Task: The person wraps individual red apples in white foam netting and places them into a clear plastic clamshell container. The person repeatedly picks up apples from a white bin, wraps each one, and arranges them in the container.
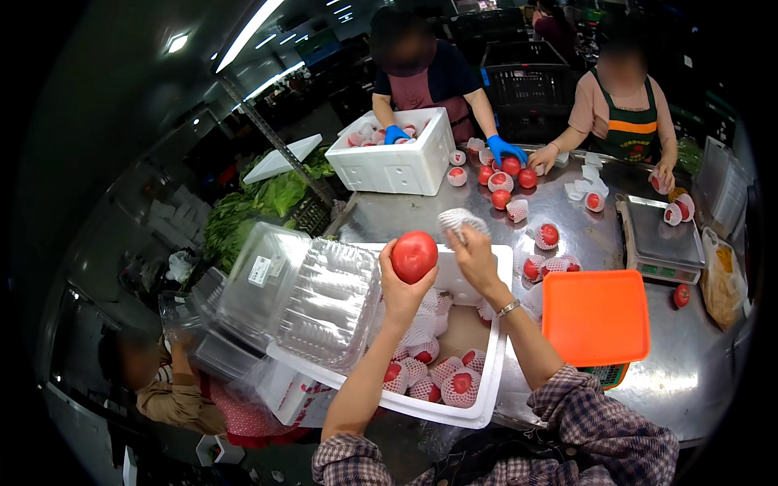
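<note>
A large red tomato (414, 257) sits in my left hand (399, 293), bare of any net, with the fingers curled round it. To its right, my right hand (474, 257) grips a white foam net sleeve (462, 220), which stands apart from the tomato. Both hands are above a white foam box (486, 405). Inside it are several netted tomatoes (461, 388), and part of its brown bottom shows. A stack of clear plastic clamshell trays (324, 304) leans over the box's left side.
An orange tray (596, 317) lies to the right, with a scale (663, 239) beyond it. Loose and netted tomatoes (502, 198) dot the metal table (583, 235). Two co-workers stand across it, one wearing blue gloves (506, 151) beside another white foam box (389, 172). Another person (166, 397) is at left.
</note>
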Motion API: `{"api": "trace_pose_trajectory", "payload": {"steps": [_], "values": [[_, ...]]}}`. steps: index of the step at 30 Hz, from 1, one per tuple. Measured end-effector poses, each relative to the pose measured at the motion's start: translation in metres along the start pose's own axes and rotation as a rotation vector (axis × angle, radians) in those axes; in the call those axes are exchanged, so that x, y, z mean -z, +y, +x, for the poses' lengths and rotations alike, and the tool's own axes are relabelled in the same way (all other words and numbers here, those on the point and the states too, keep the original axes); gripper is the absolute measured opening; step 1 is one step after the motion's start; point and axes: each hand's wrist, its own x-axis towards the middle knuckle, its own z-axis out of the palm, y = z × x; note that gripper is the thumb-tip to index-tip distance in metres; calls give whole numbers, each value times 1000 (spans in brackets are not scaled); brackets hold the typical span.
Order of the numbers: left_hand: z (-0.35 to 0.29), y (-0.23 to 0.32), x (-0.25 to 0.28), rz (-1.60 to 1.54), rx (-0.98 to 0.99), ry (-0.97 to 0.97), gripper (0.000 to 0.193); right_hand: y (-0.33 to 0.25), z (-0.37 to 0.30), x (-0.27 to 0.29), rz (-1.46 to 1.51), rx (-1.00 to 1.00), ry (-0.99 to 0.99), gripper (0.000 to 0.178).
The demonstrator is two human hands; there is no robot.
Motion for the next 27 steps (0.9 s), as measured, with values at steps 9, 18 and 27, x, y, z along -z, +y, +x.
{"api": "trace_pose_trajectory", "payload": {"steps": [9, 18, 27], "values": [[-6, -5, -3, 203, -341, 96, 89, -37, -12, -12, 181, -53, -306, 76], [-3, -4, 2, 132, -384, 6, 94, -37, -16, -9, 700, -365, -372, 83], [10, -22, 12, -683, 223, 71, 45, -2, -9, 0, 1547, -483, -667, 74]]}}
